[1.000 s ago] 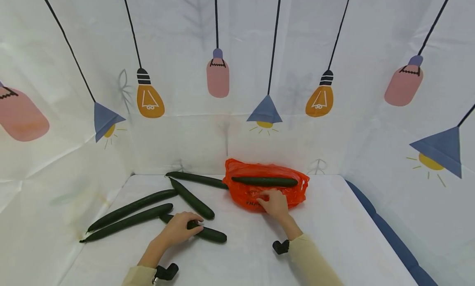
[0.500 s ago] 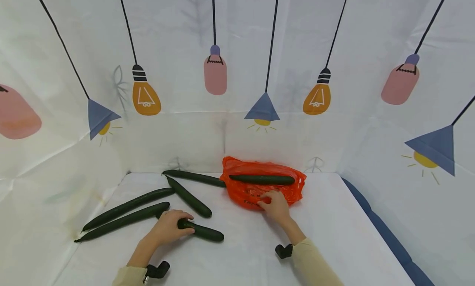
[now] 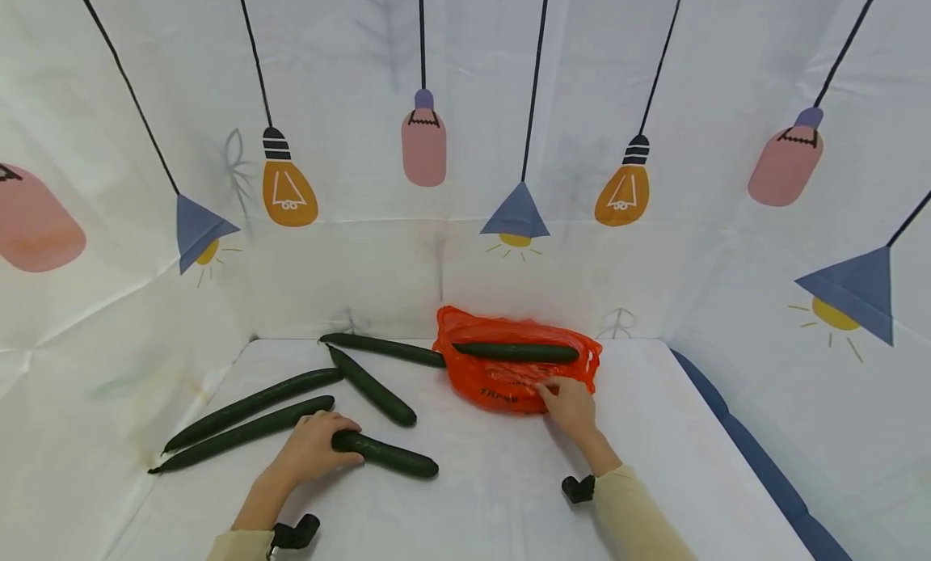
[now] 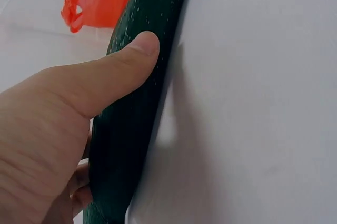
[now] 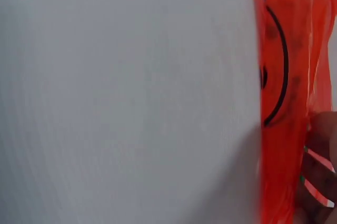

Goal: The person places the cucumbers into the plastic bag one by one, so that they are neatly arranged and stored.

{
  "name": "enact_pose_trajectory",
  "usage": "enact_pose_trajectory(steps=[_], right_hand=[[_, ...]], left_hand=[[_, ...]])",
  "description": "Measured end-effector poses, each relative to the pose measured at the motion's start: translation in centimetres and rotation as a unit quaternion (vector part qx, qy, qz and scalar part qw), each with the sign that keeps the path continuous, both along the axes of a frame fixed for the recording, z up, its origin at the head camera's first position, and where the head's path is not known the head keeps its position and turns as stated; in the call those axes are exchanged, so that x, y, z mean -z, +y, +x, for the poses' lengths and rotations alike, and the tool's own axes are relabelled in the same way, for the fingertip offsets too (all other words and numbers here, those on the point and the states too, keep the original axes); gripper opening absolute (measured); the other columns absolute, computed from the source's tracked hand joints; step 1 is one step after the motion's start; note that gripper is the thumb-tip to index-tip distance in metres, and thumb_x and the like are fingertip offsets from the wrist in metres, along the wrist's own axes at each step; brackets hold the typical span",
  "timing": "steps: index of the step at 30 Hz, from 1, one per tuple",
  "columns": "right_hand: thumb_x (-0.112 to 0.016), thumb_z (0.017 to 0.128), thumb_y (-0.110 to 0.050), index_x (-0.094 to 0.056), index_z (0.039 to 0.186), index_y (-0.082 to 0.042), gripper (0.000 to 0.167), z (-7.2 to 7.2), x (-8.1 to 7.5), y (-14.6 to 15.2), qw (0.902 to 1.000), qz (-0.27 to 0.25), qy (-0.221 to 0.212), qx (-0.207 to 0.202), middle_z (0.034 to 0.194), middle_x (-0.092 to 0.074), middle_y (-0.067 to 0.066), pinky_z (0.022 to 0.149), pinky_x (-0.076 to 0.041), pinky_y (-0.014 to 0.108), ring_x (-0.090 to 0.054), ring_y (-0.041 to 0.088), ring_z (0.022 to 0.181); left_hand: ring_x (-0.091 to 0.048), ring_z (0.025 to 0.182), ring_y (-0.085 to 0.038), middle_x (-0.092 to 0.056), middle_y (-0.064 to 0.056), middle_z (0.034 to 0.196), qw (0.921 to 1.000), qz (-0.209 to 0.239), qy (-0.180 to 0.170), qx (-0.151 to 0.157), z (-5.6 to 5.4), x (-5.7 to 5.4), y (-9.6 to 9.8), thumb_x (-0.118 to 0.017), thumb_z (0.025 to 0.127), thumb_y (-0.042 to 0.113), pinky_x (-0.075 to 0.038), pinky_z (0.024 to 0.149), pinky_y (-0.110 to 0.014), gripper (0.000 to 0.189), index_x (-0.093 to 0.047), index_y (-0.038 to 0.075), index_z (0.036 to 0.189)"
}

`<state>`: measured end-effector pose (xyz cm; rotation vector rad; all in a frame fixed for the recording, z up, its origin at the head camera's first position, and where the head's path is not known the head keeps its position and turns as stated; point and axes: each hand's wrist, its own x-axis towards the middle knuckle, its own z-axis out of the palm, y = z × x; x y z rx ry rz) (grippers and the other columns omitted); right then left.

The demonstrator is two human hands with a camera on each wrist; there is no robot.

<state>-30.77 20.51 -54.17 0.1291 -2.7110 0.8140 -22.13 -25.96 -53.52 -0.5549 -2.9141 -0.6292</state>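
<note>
Several long dark green cucumbers lie on the white table. My left hand (image 3: 313,448) grips one end of the nearest cucumber (image 3: 393,457); in the left wrist view the thumb lies across this cucumber (image 4: 139,103) and the fingers are on its far side, partly hidden. At the table's back, a red plastic bag (image 3: 494,375) with dark print lies spread, with another cucumber (image 3: 516,352) on it or in its mouth. My right hand (image 3: 573,407) pinches the bag's front right part. The right wrist view shows only some fingers at its right edge, against the red plastic (image 5: 284,166).
To the left lie two roughly parallel cucumbers (image 3: 250,407) (image 3: 243,436). A slanting cucumber (image 3: 372,387) lies mid-table, and one at the back (image 3: 381,348) reaches the bag's left side. White cloth walls (image 3: 349,262) printed with lamps enclose the table (image 3: 494,496).
My left hand has shifted left along the nearest cucumber, whose far end has come out from the neighbouring cucumber's tip. My right hand has moved right along the bag's front, uncovering more print.
</note>
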Motion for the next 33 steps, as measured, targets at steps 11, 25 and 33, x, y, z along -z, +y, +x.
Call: enact_pose_trajectory(steps=[11,25,33], right_hand=[[-0.076,0.079,-0.015,-0.066,0.113,0.002,0.040,-0.8,-1.5,2.9,0.9880,-0.060,0.057,0.131,0.108,-0.048,0.030,0.078,-0.037,0.056,-0.043,0.046,0.101],[-0.068,0.088,-0.038,-0.035,0.147,-0.001,0.077,-1.1,0.4,3.0,0.9713,-0.161,-0.111,0.135,0.124,-0.042,0.032,0.090,-0.039,0.062,-0.044,0.048,0.108],[-0.063,0.089,-0.010,-0.043,0.142,0.001,0.058,-2.6,1.1,2.6,0.9769,-0.162,-0.097,0.101,0.134,-0.045,0.030,0.102,-0.032,0.060,-0.039,0.047,0.124]], left_hand=[[-0.056,0.111,-0.036,-0.063,-0.009,0.116,0.9994,-0.011,-0.006,-0.031,0.3,-0.1,-1.7,-0.083,0.068,0.052,-0.039,0.090,-0.058,0.052,-0.072,0.020,0.107],[-0.060,0.096,-0.017,-0.063,0.012,0.102,0.9990,0.040,-0.019,-0.005,1.0,1.4,-0.1,-0.074,0.075,0.060,-0.047,0.085,-0.045,0.050,-0.066,0.023,0.108],[-0.058,0.106,-0.025,-0.063,0.008,0.109,0.9995,0.031,-0.010,0.004,1.0,1.4,1.3,-0.072,0.084,0.049,-0.042,0.090,-0.053,0.038,-0.067,0.025,0.112]])
